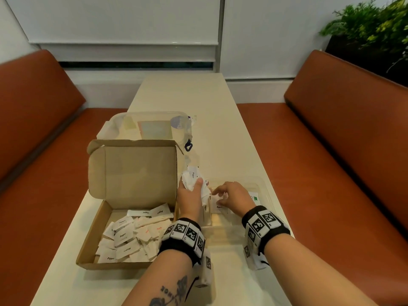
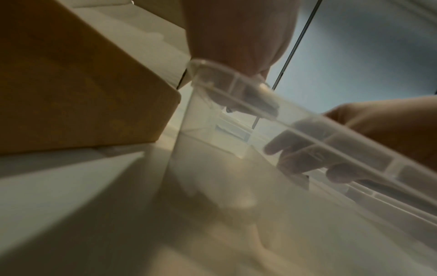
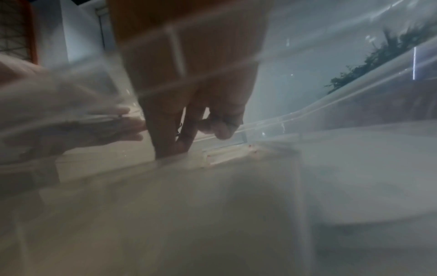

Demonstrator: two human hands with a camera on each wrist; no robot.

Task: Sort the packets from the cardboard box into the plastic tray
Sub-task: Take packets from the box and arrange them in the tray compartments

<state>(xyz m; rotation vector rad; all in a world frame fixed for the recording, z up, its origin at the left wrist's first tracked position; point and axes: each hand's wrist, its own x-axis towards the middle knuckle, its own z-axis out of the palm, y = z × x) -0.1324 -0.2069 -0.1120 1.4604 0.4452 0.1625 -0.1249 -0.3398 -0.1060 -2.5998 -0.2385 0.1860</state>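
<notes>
Two orange benches (image 1: 344, 138) flanking table (image 1: 198, 107), clear lidded tub (image 1: 150, 127) behind cardboard box (image 1: 132, 173).

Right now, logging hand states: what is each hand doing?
Left hand: holding a bunch of packets.
Right hand: in the tray, pinching a packet.

Low beside the plastic tray (image 2: 295, 119), we look up along our left hand (image 2: 236, 37).

The cardboard box (image 2: 82, 89) fills the left, its brown wall standing on the pale worktop (image 2: 59, 196), just beside the tray's near corner. Our left hand comes down from the top edge and meets the tray's clear ribbed rim; what its fingers hold is hidden from us here. Our right hand (image 2: 354, 140) enters from the right, its fingers (image 2: 281, 145) reaching down inside the tray, seen blurred through the translucent wall.
</notes>
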